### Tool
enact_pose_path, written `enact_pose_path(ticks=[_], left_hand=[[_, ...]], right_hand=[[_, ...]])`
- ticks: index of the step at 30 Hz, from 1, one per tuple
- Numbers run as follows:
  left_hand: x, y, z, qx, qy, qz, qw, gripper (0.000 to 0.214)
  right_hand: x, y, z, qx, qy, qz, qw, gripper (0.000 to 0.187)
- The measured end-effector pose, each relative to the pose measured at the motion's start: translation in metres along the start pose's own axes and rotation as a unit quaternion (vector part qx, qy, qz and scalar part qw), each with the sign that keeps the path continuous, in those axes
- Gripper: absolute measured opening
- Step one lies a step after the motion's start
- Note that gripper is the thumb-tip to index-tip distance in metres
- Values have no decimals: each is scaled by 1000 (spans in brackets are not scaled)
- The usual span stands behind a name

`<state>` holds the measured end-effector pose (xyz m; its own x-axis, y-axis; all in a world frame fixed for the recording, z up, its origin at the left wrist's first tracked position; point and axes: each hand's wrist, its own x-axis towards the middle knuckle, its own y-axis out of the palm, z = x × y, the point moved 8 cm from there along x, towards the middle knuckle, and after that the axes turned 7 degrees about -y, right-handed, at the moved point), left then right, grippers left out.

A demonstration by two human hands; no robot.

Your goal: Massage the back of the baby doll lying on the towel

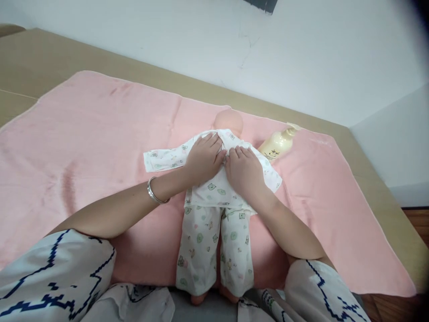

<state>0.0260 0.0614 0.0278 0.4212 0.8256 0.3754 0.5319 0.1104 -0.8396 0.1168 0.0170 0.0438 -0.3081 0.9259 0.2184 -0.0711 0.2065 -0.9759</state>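
Observation:
A baby doll [229, 121] lies on its back on a pink towel [100, 134], head toward the wall, feet toward me. It wears a white printed top [214, 188] and matching trousers [214, 241]. My left hand [203, 157] rests on the left side of the doll's chest, fingers bent over the top's front edge. My right hand [244, 172] lies on the right side, fingers curled at the same edge. The two hands meet at the middle of the chest. One empty sleeve [164, 158] of the top lies spread to the left.
A cream pump bottle [277, 145] lies on the towel just right of the doll's head. The towel covers a tan table [33, 58] against a white wall. A silver bangle [153, 191] is on my left wrist.

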Motion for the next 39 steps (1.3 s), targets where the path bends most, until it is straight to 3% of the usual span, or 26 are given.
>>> enact_pose_path(ticks=[5, 9, 18, 23, 29, 36, 39], left_hand=[[-6, 3, 4, -15, -24, -13, 1000, 53], [-6, 2, 5, -19, -24, -20, 999, 53], [-20, -6, -19, 21, -24, -11, 999, 47], [-13, -8, -9, -13, -15, 5, 1000, 44], [0, -2, 2, -16, -29, 60, 998, 57], [-23, -2, -18, -6, -66, 98, 993, 61], [-29, -4, -25, -24, -66, 110, 991, 59]], right_hand=[[19, 9, -27, 73, 4, 11, 997, 57], [23, 11, -33, 90, 1, -10, 996, 57], [23, 11, -32, 86, -7, -6, 996, 52], [19, -2, -24, 56, -14, 21, 998, 42], [-2, -21, -1, -37, -38, 51, 997, 28], [19, -2, -25, 16, -8, 15, 1000, 39], [27, 10, -30, 65, -9, 31, 997, 48]])
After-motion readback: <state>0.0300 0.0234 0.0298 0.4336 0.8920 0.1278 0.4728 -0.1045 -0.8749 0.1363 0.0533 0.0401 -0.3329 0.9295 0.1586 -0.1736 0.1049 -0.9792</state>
